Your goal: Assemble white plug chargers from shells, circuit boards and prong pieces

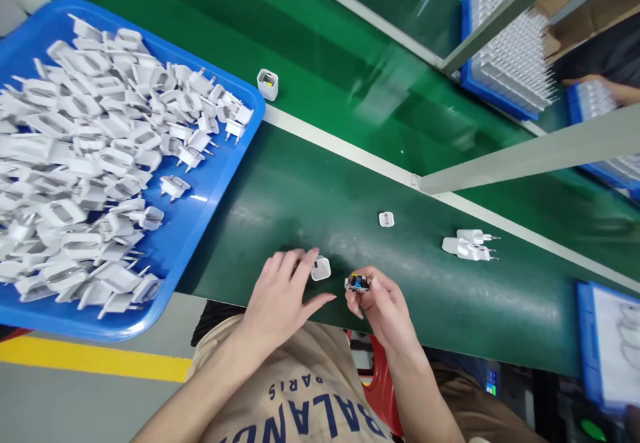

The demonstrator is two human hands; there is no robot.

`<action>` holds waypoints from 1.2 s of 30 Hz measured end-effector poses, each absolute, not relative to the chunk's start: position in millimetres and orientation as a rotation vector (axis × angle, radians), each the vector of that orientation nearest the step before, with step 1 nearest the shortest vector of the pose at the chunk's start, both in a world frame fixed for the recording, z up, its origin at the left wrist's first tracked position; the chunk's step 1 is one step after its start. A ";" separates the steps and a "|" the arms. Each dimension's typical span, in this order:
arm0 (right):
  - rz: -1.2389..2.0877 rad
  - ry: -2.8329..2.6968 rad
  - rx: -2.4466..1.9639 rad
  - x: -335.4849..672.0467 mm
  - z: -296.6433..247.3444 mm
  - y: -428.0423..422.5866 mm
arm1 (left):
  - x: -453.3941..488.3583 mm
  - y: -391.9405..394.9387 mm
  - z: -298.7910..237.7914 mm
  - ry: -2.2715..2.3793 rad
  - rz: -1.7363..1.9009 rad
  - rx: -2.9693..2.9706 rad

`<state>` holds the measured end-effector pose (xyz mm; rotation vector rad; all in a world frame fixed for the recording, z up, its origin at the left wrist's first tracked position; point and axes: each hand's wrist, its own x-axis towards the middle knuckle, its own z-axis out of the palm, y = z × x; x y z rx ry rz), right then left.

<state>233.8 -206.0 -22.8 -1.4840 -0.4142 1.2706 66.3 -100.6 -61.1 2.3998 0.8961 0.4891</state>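
Note:
My right hand [383, 303] pinches a small circuit board [358, 283] with dark, blue and yellow parts, held above the green bench near its front edge. My left hand [284, 287] is to its left, palm down, with the thumb stretched away from the fingers. A white hollow charger housing [321, 269] stands beside the left index fingertip, its opening facing up. Whether that finger presses on it or just touches it is hard to tell. Farther back on the bench lies a small white cap [387, 219].
A big blue tray [213, 193] full of white plug housings fills the left. A white housing with parts inside [268, 85] stands behind the rail. Several white plugs [469, 245] lie to the right. A metal post [530, 149] crosses the right, near a blue tray of upright plugs [515, 56].

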 end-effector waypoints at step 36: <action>0.391 -1.306 -1.841 204.2 -33.4 -189.9 | 69.9 -86.7 -78.5 0.684 0.599 2.261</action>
